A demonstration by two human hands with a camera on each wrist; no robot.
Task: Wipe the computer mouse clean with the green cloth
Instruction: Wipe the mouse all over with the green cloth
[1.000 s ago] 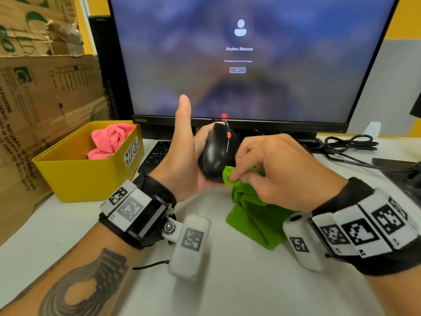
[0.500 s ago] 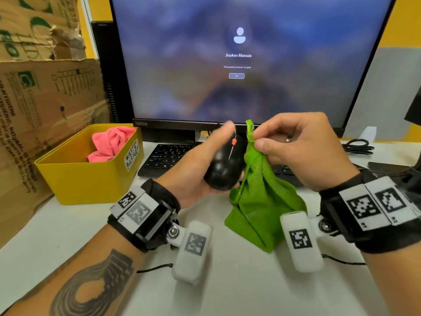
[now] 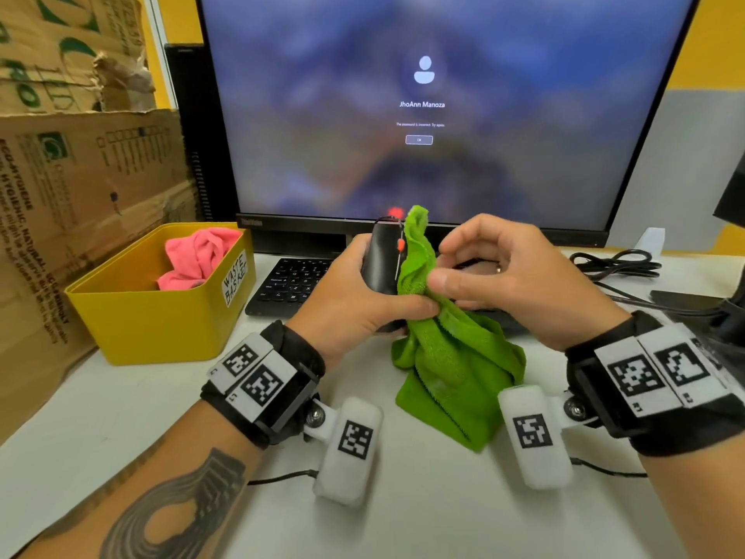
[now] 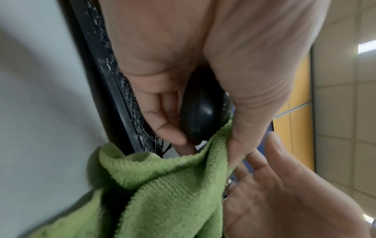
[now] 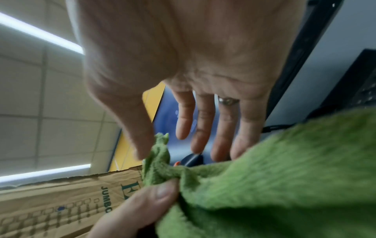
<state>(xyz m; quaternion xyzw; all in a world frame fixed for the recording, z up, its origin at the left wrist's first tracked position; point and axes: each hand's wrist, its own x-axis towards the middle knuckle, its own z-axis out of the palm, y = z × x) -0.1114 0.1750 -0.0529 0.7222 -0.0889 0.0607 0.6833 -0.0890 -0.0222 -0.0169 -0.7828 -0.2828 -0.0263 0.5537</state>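
Observation:
The black computer mouse (image 3: 379,264) stands nose-up above the desk, gripped in my left hand (image 3: 387,284). The green cloth (image 3: 455,365) hangs along the mouse's right side, its lower part heaped on the desk. My left thumb (image 3: 415,307) pins the cloth against the mouse; the left wrist view shows the mouse (image 4: 201,116) between thumb and fingers, cloth (image 4: 162,185) below. My right hand (image 3: 441,264) hovers at the cloth's right with fingers spread. In the right wrist view its thumb tip (image 5: 142,153) touches the cloth (image 5: 274,169).
A yellow waste basket (image 3: 161,316) holding a pink cloth (image 3: 197,252) stands at the left. A keyboard (image 3: 290,284) and monitor (image 3: 423,115) lie behind my hands. Cardboard boxes (image 3: 80,215) line the left side and black cables (image 3: 617,264) lie at the right.
My right hand lifted the cloth's top up beside the mouse, then let go and spread its fingers. My left thumb now pins the cloth to the mouse.

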